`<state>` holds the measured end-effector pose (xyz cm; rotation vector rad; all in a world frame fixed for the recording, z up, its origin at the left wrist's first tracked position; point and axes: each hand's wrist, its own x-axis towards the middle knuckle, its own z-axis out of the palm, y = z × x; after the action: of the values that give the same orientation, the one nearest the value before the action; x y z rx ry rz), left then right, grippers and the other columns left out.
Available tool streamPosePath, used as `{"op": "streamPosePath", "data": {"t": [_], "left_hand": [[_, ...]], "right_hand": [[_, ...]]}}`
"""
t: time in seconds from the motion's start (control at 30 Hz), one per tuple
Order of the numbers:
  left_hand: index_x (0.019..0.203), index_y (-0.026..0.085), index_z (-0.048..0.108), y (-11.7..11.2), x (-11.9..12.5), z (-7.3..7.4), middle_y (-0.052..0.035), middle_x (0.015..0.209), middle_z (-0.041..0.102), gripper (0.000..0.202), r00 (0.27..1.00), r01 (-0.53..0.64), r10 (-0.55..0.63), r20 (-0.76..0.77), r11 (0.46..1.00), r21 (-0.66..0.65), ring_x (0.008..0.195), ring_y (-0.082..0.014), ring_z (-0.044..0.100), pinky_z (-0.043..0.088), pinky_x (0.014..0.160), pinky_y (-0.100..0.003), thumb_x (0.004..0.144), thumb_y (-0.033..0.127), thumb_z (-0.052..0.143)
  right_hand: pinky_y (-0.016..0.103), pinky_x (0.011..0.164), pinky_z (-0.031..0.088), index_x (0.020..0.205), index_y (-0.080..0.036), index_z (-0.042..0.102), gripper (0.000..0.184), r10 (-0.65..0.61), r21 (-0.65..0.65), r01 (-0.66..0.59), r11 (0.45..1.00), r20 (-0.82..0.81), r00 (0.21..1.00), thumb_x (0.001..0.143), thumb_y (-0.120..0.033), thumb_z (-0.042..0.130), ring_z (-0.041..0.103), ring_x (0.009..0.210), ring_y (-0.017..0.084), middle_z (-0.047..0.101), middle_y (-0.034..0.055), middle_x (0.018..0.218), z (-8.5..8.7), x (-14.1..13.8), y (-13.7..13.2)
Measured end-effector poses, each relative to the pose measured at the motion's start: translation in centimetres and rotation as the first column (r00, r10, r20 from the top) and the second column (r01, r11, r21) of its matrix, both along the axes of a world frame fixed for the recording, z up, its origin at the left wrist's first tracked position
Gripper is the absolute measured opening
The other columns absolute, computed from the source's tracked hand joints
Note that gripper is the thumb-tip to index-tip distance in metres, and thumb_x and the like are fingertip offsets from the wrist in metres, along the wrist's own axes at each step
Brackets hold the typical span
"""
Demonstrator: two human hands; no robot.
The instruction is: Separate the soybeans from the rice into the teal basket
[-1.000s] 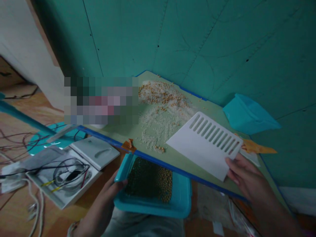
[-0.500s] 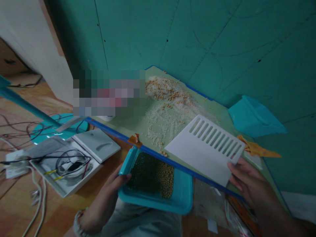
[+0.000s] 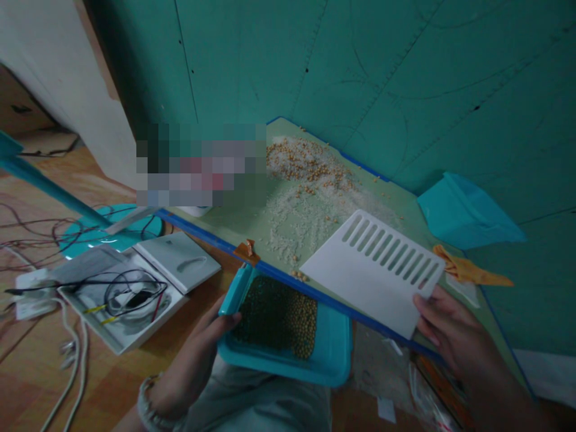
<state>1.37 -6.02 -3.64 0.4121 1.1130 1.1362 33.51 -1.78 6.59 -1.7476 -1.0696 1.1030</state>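
My right hand point(image 3: 454, 336) grips the near corner of a white slotted plastic scraper point(image 3: 373, 270) that lies flat on a pale green board point(image 3: 234, 222) with a blue edge. My left hand point(image 3: 198, 354) holds the left rim of a teal tray point(image 3: 330, 354) just under the board's near edge; the tray holds green and yellow beans point(image 3: 276, 315). White rice mixed with yellow beans point(image 3: 306, 180) is spread over the board's far part. A few yellow beans point(image 3: 299, 275) sit at the board's edge above the tray.
A second teal tray point(image 3: 468, 210) leans against the teal wall at the right. Orange tape point(image 3: 468, 270) lies beside it. On the wooden floor at left stand an open white box with wires point(image 3: 121, 300), loose cables and a teal stand base point(image 3: 90, 234).
The view has shifted a little; the scraper has slid slightly toward the near edge, and a few beans now lie at that edge above the tray. Both hands keep their holds.
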Motion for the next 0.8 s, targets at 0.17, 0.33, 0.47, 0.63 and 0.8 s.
{"op": "streamPosePath", "data": {"t": [0.17,0.33,0.47,0.63,0.8], "left_hand": [[0.112,0.025,0.072,0.0,0.1,0.1,-0.0014,0.118,0.073,0.046,1.000,-0.006,0.005,0.019,0.999,0.040,0.129,-0.0372,0.047,0.035,0.107,-0.045,0.069,0.041,0.074],[0.113,0.027,0.072,-0.2,-0.1,-0.5,0.0013,0.120,0.072,0.043,0.999,0.020,-0.022,0.026,0.997,0.080,0.130,-0.0347,0.046,0.033,0.108,-0.042,0.072,0.041,0.072],[0.114,0.027,0.072,-0.1,0.0,-0.6,0.0011,0.120,0.072,0.042,0.999,0.032,-0.034,0.026,0.996,0.083,0.130,-0.0342,0.046,0.033,0.108,-0.041,0.074,0.039,0.070],[0.112,0.025,0.073,0.0,0.0,-0.1,-0.0022,0.119,0.073,0.043,1.000,0.012,-0.012,-0.002,0.997,0.070,0.129,-0.0371,0.047,0.035,0.107,-0.043,0.072,0.039,0.071],[0.114,0.025,0.072,-0.1,-0.2,-0.3,-0.0019,0.127,0.069,0.045,1.000,0.019,-0.019,-0.005,0.997,0.080,0.131,-0.0373,0.044,0.032,0.109,-0.045,0.072,0.041,0.071]], "right_hand": [[0.014,0.035,0.019,0.089,-0.020,0.068,0.042,-0.073,0.029,0.073,0.997,0.009,0.997,0.061,-0.049,0.080,0.029,0.037,0.002,0.051,-0.0036,0.051,0.0,-0.2,-0.7],[0.015,0.033,0.021,0.091,-0.020,0.067,0.045,-0.075,-0.014,0.075,0.997,-0.013,0.997,0.059,-0.049,0.080,0.030,0.034,0.002,0.056,-0.0020,0.054,-0.2,1.4,-0.7],[0.017,0.032,0.025,0.091,-0.021,0.069,0.041,-0.013,-0.063,0.013,0.998,0.001,1.000,0.062,-0.049,0.079,0.031,0.032,0.003,0.052,-0.0031,0.049,-0.3,2.2,-0.6],[0.021,0.031,0.030,0.087,-0.024,0.071,0.031,0.009,-0.033,-0.006,0.999,0.087,0.996,0.067,-0.047,0.075,0.035,0.033,0.009,0.044,-0.0041,0.043,0.1,1.8,-0.8],[0.023,0.031,0.031,0.086,-0.026,0.072,0.030,0.021,-0.028,-0.019,0.999,0.091,0.996,0.065,-0.046,0.076,0.035,0.032,0.010,0.042,-0.0042,0.041,0.1,1.9,-1.0]]}}
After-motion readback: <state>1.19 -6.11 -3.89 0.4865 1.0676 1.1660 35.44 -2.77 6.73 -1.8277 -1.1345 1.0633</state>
